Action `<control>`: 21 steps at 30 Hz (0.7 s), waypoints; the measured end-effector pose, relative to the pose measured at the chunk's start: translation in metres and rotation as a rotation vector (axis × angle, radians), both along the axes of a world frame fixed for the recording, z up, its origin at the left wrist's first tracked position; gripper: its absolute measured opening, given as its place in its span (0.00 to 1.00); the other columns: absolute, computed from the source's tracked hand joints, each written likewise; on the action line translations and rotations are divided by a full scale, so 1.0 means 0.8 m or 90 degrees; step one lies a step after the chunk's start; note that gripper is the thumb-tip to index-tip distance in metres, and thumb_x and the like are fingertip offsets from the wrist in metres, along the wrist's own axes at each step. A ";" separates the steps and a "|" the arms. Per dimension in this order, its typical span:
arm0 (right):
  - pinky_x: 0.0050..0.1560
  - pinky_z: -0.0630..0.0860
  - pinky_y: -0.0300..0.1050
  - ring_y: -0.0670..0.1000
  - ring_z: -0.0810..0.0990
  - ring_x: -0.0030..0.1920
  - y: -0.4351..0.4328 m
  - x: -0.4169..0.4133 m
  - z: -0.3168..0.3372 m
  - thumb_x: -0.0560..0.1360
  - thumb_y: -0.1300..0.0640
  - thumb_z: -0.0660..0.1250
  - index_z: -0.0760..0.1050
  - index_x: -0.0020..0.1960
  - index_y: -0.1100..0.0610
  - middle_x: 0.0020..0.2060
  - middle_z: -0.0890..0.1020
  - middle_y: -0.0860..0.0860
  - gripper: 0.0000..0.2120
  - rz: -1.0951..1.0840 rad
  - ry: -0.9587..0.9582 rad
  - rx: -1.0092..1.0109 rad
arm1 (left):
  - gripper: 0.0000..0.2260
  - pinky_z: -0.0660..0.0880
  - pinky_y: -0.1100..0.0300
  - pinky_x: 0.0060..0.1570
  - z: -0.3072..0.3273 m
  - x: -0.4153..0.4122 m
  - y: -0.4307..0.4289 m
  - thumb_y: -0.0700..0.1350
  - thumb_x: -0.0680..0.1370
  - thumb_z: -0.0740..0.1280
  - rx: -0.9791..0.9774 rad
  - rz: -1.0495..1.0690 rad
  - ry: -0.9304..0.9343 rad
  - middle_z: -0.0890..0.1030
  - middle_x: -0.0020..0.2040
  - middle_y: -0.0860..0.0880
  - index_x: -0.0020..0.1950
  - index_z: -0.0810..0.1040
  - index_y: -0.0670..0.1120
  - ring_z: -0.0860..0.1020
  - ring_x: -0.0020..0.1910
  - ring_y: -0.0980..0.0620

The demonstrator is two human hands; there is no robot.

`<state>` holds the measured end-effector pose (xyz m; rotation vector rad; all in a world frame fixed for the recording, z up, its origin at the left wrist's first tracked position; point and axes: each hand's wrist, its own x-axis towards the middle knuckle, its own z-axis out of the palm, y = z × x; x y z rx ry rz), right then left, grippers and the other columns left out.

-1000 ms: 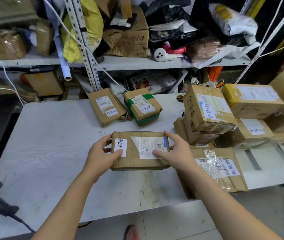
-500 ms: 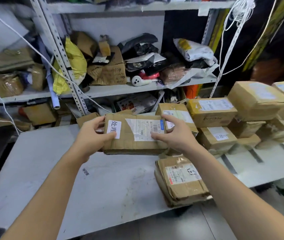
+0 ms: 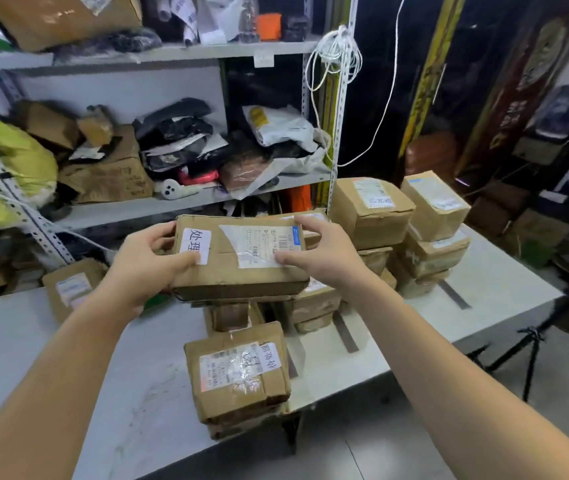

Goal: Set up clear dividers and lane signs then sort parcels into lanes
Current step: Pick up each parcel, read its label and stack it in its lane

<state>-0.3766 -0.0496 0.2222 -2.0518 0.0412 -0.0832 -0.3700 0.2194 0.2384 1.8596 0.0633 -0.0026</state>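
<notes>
— Why hold both ends?
— Our left grip [image 3: 148, 265] clasps one end of the parcel [image 3: 241, 271] and our right grip [image 3: 324, 254] the other, so it stays level, label up, above the counter [image 3: 16, 341].
— Which lane?
— We can't tell.

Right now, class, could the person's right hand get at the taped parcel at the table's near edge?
Probably not yet: the right hand grips the held parcel. The taped parcel lies uncovered below it.
</notes>
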 end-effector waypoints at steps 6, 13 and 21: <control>0.68 0.76 0.57 0.51 0.76 0.68 -0.068 0.017 0.005 0.66 0.47 0.83 0.69 0.76 0.46 0.72 0.74 0.45 0.42 -0.042 0.024 0.019 | 0.26 0.78 0.62 0.35 0.018 0.031 -0.071 0.38 0.75 0.76 0.006 -0.017 -0.004 0.84 0.56 0.53 0.70 0.76 0.54 0.84 0.52 0.52; 0.66 0.77 0.58 0.52 0.75 0.67 -0.117 0.046 0.012 0.68 0.50 0.82 0.68 0.77 0.45 0.71 0.74 0.47 0.41 -0.094 0.059 0.024 | 0.22 0.81 0.57 0.31 0.011 0.093 -0.119 0.40 0.74 0.77 0.005 -0.059 0.019 0.83 0.53 0.55 0.65 0.77 0.54 0.84 0.49 0.53; 0.71 0.71 0.57 0.50 0.71 0.71 -0.141 0.108 0.024 0.68 0.49 0.82 0.72 0.74 0.46 0.71 0.75 0.44 0.37 -0.122 0.064 -0.003 | 0.24 0.79 0.59 0.32 0.006 0.154 -0.142 0.40 0.75 0.75 -0.022 -0.068 0.035 0.83 0.53 0.55 0.68 0.75 0.55 0.84 0.50 0.50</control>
